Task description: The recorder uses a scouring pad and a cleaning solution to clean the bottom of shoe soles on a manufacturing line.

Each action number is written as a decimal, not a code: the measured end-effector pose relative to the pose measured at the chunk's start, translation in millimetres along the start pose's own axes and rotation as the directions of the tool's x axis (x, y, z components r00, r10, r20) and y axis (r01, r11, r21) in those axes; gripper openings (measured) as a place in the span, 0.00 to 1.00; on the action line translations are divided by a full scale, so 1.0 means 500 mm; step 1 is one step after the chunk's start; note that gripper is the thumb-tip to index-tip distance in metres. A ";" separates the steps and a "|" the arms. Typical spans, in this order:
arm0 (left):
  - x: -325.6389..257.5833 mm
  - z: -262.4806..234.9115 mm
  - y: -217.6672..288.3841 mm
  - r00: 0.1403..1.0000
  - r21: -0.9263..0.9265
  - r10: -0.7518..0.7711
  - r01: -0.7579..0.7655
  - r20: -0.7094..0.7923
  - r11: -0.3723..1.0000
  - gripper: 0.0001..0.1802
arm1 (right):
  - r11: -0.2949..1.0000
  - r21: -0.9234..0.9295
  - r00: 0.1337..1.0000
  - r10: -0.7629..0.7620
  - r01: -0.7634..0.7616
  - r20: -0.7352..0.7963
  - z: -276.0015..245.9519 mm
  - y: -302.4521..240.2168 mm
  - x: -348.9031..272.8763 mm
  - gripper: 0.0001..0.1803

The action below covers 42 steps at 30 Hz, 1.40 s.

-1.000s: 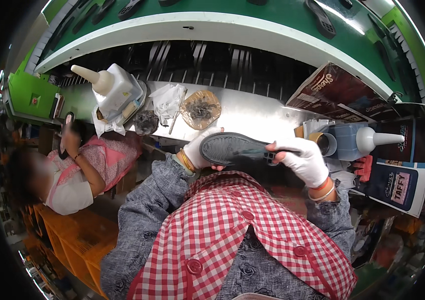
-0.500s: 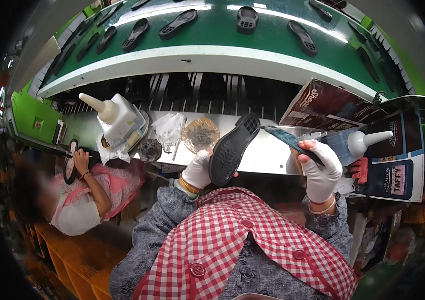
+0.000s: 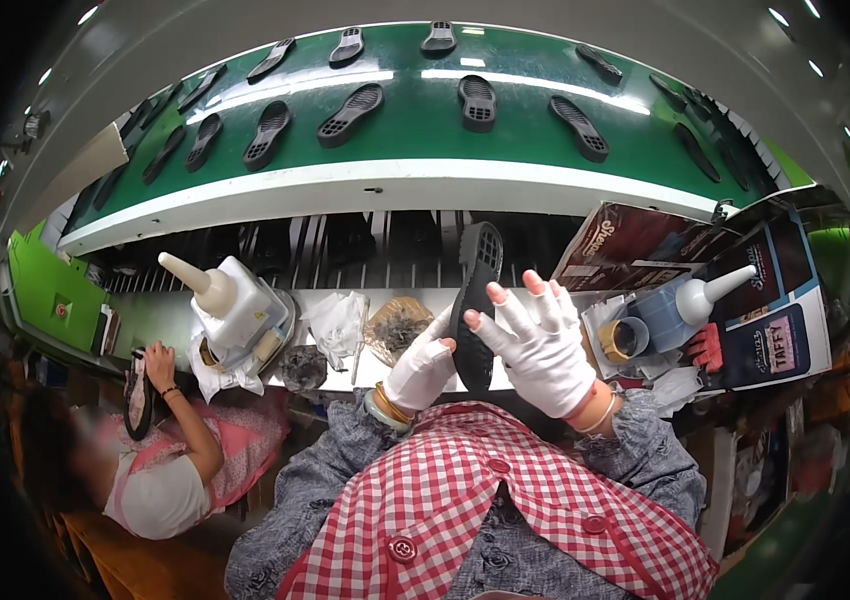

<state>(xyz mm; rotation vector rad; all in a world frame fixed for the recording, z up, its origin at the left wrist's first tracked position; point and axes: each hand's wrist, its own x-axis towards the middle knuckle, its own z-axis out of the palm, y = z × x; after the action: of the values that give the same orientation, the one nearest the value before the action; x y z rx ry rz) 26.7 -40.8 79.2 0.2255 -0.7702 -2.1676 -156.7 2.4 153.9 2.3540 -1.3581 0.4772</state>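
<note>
Black shoe sole (image 3: 475, 305), flat across both gloves a second ago, now stands on edge above the counter (image 3: 345, 305), left hand (image 3: 423, 368) clamped on it, right hand (image 3: 543, 345) released, fingers spread (apparently turned for inspection).

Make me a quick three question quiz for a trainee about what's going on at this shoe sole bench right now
1. True or false: the shoe sole is held up on edge between the two gloved hands.
2. Which hand is spread open with its bare fingertips showing? A. left hand B. right hand
3. What lies on the green conveyor belt?

Key
1. True.
2. B; the left hand grips the sole's lower part.
3. Dark shoe soles, spaced apart, tread side up.
</note>
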 end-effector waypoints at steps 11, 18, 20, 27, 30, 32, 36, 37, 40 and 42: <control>0.002 -0.060 0.045 0.999 0.098 -0.024 0.026 -0.025 0.995 0.43 | 0.979 -0.060 0.973 0.198 -0.193 0.114 0.060 -0.063 0.084 0.36; 0.000 -0.075 0.060 0.996 0.091 -0.071 0.075 -0.050 0.993 0.43 | 0.950 -0.124 0.949 0.300 -0.288 0.098 0.082 -0.059 0.122 0.35; 0.000 -0.075 0.067 0.994 0.063 -0.093 0.096 -0.051 0.993 0.43 | 0.946 -0.175 0.949 0.295 -0.274 0.108 0.088 -0.052 0.132 0.34; -0.001 -0.099 0.083 0.991 -0.036 -0.122 0.124 0.047 0.992 0.42 | 0.906 -0.230 0.917 0.385 -0.354 0.105 0.089 -0.004 0.134 0.29; 0.004 -0.109 0.085 0.993 -0.048 -0.094 0.098 0.071 0.994 0.41 | 0.934 -0.097 0.931 0.352 -0.344 0.091 0.068 -0.020 0.156 0.31; 0.001 -0.101 0.093 0.991 -0.041 -0.091 0.095 0.095 0.995 0.44 | 0.941 -0.032 0.938 0.338 -0.336 0.083 0.074 -0.027 0.167 0.32; -0.005 -0.092 0.107 0.988 -0.062 -0.097 0.105 0.123 0.993 0.49 | 0.949 0.020 0.945 0.311 -0.314 0.099 0.102 -0.047 0.171 0.35; -0.006 -0.094 0.107 0.991 -0.070 -0.083 0.090 0.105 0.993 0.48 | 0.952 0.014 0.948 0.303 -0.306 0.101 0.102 -0.051 0.172 0.35; -0.001 -0.113 0.098 0.996 -0.078 -0.048 0.053 0.074 0.995 0.46 | 0.955 0.025 0.949 0.290 -0.295 0.124 0.099 -0.066 0.167 0.35; 0.003 -0.122 0.098 0.997 -0.087 -0.043 0.048 0.064 0.995 0.45 | 0.958 0.053 0.952 0.273 -0.283 0.140 0.096 -0.071 0.160 0.34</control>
<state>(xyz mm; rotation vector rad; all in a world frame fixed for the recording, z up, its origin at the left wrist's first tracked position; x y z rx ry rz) 81.1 -93.5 60.0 0.1326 -0.7081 -2.2550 -82.8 -64.2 143.9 2.2945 -1.7761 0.4633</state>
